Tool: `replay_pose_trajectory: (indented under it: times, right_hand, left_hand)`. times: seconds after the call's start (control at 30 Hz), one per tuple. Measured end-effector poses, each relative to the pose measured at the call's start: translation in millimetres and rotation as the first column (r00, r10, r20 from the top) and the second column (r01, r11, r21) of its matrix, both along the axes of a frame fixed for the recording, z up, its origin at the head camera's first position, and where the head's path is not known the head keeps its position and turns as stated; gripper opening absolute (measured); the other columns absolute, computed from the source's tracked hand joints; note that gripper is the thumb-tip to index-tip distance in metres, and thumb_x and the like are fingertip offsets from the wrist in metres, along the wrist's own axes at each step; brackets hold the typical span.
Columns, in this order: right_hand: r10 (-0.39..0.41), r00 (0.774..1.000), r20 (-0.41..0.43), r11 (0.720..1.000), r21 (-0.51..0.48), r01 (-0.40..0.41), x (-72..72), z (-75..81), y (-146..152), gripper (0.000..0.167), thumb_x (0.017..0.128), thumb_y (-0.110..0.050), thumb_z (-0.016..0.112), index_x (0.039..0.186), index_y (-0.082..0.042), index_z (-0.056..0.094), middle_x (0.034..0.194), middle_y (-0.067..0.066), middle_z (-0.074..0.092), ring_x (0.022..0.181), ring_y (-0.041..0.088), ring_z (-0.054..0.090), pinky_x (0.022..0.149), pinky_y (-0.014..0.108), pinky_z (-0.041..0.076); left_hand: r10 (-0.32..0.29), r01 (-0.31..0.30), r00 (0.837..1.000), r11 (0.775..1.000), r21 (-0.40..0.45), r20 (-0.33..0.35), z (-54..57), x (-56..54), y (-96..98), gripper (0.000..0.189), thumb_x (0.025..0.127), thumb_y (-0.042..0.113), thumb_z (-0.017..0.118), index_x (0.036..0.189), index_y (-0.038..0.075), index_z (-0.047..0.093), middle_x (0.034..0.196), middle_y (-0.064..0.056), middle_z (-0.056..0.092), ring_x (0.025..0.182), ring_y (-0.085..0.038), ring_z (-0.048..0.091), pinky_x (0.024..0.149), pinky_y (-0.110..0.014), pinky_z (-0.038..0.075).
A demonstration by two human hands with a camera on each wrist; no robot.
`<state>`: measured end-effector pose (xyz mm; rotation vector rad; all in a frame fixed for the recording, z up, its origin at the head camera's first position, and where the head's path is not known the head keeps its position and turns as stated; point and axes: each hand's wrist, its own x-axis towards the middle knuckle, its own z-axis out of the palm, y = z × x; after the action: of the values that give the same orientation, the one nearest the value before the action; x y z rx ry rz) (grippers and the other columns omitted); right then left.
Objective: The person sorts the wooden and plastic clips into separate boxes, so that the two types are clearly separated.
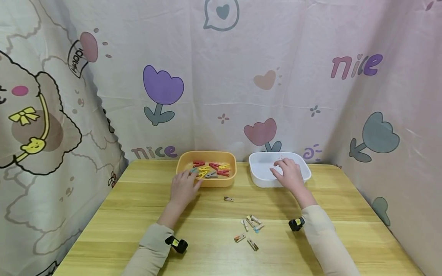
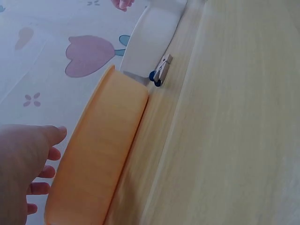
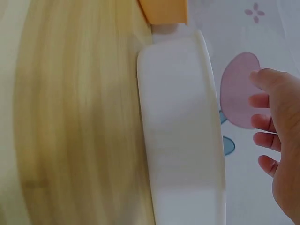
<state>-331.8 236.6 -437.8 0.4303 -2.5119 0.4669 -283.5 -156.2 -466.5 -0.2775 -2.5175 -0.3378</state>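
My left hand [image 1: 183, 188] hovers at the left front rim of the orange tub [image 1: 207, 183], its fingers loosely bent with nothing visible between them. Inside that tub lie several red, yellow and grey-blue clothespins [image 1: 223, 173]. Over the white tub [image 1: 259, 178] is my right hand [image 1: 290, 175], fingers spread and loosely curved, holding nothing. In the right wrist view, the right hand [image 3: 286, 126] is above the white tub's rim. A single wooden clothespin [image 1: 228, 199] lies on the table in front of the tubs; the left wrist view shows blue on this clothespin [image 2: 161, 70].
Several small wooden clothespins [image 1: 255, 219] are scattered nearer the front of the wooden table [image 1: 207, 237], between the forearms. A printed cloth [image 1: 214, 76] hangs right behind the tubs and along both sides. Black wrist cameras [image 1: 177, 244] sit at both sleeves.
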Motion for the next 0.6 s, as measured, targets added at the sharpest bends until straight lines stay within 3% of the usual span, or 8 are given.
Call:
replay_pose_trajectory:
  times: [0.3,0.6]
  right_hand:
    - [-0.054,0.998,-0.017,0.997,-0.054,0.053,11.8,-11.2,19.2,0.024,0.088,-0.028,0.069,0.098,-0.006,0.067,0.098,0.014,0.064,0.098,0.037,0.053,0.082,0.053,0.038]
    - [-0.1,0.994,0.05,0.992,-0.076,0.103,21.7,-23.2,31.9,0.027,0.09,-0.031,0.068,0.1,-0.006,0.066,0.102,0.015,0.062,0.098,0.034,0.05,0.088,0.052,0.034]
  left_hand:
    - [-0.111,0.103,0.992,0.987,-0.124,-0.061,6.1,3.7,13.6,0.032,0.088,0.04,0.07,0.104,0.012,0.068,0.106,-0.011,0.066,0.105,-0.033,0.06,0.095,-0.05,0.046]
    - [-0.258,0.225,0.958,0.945,-0.236,-0.121,2.9,7.9,30.4,0.028,0.087,0.038,0.071,0.1,0.013,0.068,0.101,-0.009,0.065,0.097,-0.029,0.057,0.092,-0.049,0.047]
